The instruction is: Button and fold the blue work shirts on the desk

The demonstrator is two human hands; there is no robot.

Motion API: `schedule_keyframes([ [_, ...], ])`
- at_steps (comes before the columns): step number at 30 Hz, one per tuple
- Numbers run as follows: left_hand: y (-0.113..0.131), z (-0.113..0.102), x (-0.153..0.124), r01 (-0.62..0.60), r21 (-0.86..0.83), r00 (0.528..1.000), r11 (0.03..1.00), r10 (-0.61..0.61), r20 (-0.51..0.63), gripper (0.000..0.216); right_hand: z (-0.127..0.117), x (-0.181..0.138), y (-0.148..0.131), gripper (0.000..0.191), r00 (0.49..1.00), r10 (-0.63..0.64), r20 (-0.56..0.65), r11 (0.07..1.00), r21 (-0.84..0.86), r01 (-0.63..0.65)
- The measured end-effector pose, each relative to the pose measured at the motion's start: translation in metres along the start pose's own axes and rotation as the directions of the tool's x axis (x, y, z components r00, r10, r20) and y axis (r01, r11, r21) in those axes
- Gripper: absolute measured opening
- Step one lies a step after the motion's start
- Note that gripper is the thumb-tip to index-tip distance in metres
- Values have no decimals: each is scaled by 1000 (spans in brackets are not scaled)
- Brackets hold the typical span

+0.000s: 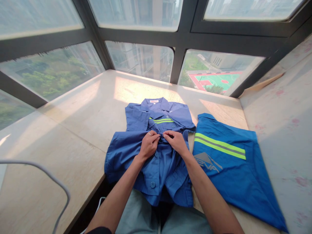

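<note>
A blue work jacket (136,146) with a collar, buttons and a yellow-green reflective stripe lies front up before me, its lower hem hanging over the ledge's edge. My left hand (149,144) pinches the front placket near the middle, a ring on one finger. Close beside it, my right hand (175,141) pinches the opposite front edge. Fingertips of both hands nearly meet; whether a button is between them is hidden. Below the hands, buttons show on the placket, a large one (152,184) near the hem.
A brighter blue garment (226,175) with a reflective stripe and grey logo lies to the right. The pale stone ledge (73,110) runs under both. A grey cable (56,182) curves at lower left. Framed windows (138,61) stand behind, a patterned wall (290,130) at right.
</note>
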State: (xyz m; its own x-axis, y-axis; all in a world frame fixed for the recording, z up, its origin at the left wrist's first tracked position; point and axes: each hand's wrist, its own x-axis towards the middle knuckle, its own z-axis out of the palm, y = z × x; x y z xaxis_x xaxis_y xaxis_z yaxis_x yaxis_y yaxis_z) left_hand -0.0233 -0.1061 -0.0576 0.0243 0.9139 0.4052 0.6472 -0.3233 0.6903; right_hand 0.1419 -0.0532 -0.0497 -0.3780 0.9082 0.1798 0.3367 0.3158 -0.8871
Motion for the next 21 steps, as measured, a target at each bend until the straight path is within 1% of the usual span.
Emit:
schedule_keyframes([
  [3, -1, 0, 0, 15, -36, 1000, 999, -15, 10, 25, 1, 2, 2, 24, 1000, 21, 12, 1000, 2, -21],
  [5, -3, 0, 0, 32, -47, 999, 998, -31, 21, 23, 3, 2, 4, 22, 1000, 23, -5, 1000, -6, -23],
  [8, -6, 0, 0, 64, -71, 997, 995, -61, 42, 21, 4, 3, 7, 21, 1000, 7, -25, 1000, -8, -8],
  [11, -8, 0, 1, 101, -111, 993, 989, -93, 70, 20, 5, 2, 8, 19, 1000, -16, -9, 1000, 3, 16],
  [14, -7, -1, 3, 130, -121, 989, 984, -120, 86, 18, 6, 0, 6, 21, 997, -81, -10, 997, -2, 81],
  [18, -3, 0, 4, 142, -98, 989, 985, -137, 64, 17, 9, -3, 2, 27, 971, -238, -34, 970, -55, 235],
  [21, -2, 1, 4, 150, -91, 988, 984, -147, 48, 17, 11, -3, 1, 29, 955, -291, -53, 955, -84, 286],
])
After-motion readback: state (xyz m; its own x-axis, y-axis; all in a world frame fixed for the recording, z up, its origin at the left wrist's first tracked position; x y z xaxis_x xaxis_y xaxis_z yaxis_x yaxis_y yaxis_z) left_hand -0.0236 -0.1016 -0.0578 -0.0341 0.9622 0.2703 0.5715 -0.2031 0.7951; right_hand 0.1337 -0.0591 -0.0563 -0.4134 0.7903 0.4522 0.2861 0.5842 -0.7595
